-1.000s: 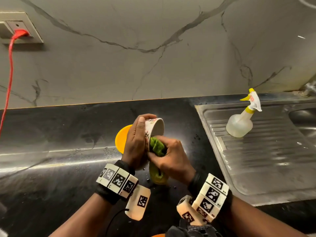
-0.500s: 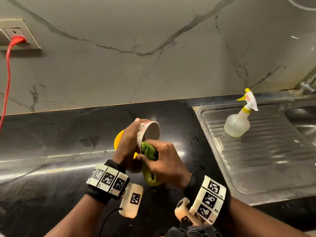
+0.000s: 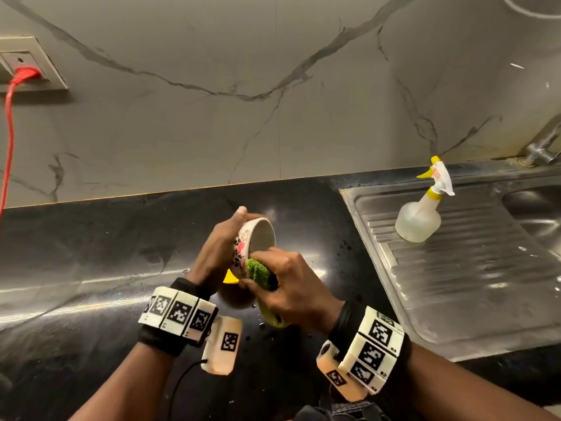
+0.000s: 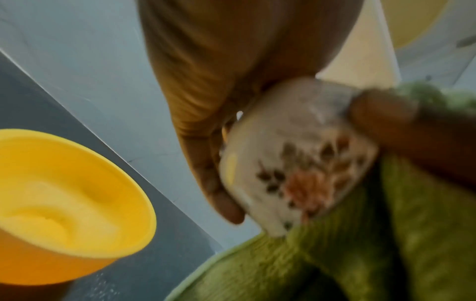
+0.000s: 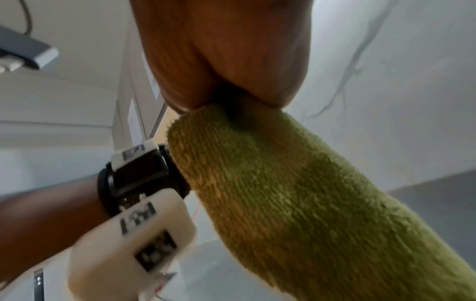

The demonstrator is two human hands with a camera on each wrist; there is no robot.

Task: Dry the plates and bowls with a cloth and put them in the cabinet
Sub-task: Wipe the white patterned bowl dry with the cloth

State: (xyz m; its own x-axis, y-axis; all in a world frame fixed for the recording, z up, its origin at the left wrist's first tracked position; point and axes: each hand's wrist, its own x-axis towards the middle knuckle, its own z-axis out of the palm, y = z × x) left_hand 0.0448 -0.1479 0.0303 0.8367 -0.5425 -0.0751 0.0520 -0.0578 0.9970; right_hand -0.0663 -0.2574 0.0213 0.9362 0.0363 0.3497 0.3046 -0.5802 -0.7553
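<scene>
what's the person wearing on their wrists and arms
Bare forearms, no sleeves. Each wrist carries a black strap with cream blocks printed with black-and-white square markers: left wrist band, right wrist band. A cream camera pod hangs under each, and a thin black cable trails from the left one.

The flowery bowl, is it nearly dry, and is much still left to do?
Nothing looks put away yet. The left hand holds the flowery bowl while the right hand rubs its rim with the green cloth. The yellow bowl still waits on the counter; no cabinet shows.

Glossy black stone counter (image 3: 91, 268), brushed metal drainboard (image 3: 455, 268), ribbed terry cloth (image 5: 296, 193), smooth glazed bowl (image 3: 261, 235)
</scene>
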